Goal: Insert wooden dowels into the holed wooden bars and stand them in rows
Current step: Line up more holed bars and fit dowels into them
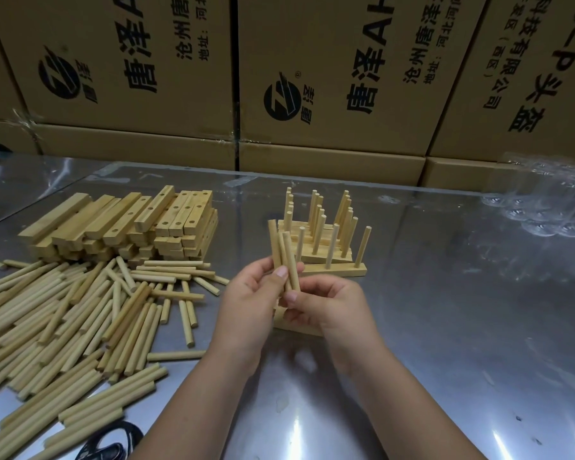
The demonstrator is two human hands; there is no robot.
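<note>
My left hand (249, 303) and my right hand (326, 307) meet at the middle of the metal table, and both grip a small bunch of upright dowels (284, 250). A wooden bar (291, 323) lies flat under my hands, mostly hidden by them. Behind them stand finished bars with dowels (326, 240) in rows, the nearest bar (339, 269) carrying three upright pegs. A large heap of loose dowels (80, 313) covers the table's left side. Behind the heap is a stack of holed bars (130, 224).
Printed cardboard boxes (279, 78) form a wall along the table's far edge. Crumpled clear plastic (545, 197) lies at the back right. A black object (113, 443) pokes in at the bottom left edge. The shiny metal table (462, 310) reflects light.
</note>
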